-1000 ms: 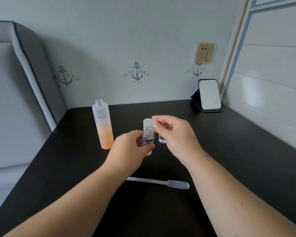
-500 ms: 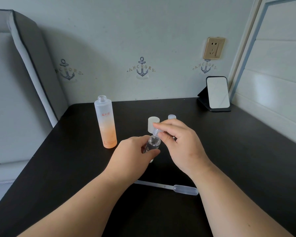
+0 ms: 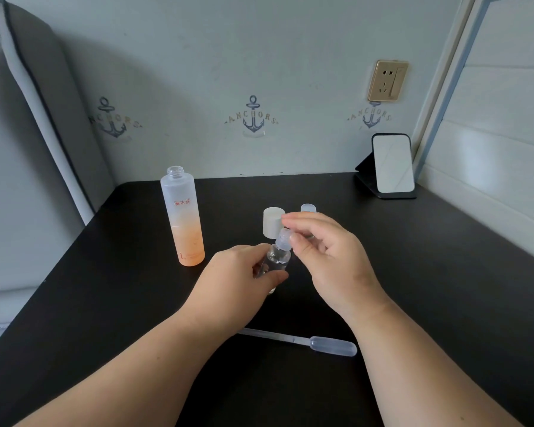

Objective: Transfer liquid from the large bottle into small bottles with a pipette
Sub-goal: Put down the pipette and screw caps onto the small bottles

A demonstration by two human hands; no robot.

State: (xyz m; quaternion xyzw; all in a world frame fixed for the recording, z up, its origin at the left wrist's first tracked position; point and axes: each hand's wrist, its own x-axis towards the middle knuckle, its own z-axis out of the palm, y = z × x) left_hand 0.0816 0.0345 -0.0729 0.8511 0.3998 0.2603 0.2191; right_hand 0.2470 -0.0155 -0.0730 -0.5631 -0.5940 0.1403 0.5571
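Observation:
My left hand (image 3: 238, 278) grips a small clear bottle (image 3: 276, 257), tilted a little to the right above the black table (image 3: 429, 288). My right hand (image 3: 330, 257) pinches the translucent cap (image 3: 283, 237) on that bottle's neck with thumb and fingertips. The large frosted bottle (image 3: 184, 220), orange toward its base and uncapped, stands to the left. Its white cap (image 3: 273, 221) stands behind the small bottle. A second small bottle's capped top (image 3: 308, 208) shows behind my right hand; its body is hidden. The plastic pipette (image 3: 309, 342) lies flat on the table between my forearms.
A small mirror on a black stand (image 3: 390, 164) sits at the table's back right corner. A padded grey headboard (image 3: 28, 118) borders the left side. A panelled white wall (image 3: 490, 180) runs along the right edge.
The cap went from above the open neck onto the small bottle. My left hand drew the bottle slightly nearer, uncovering the second small bottle's capped top behind my right hand.

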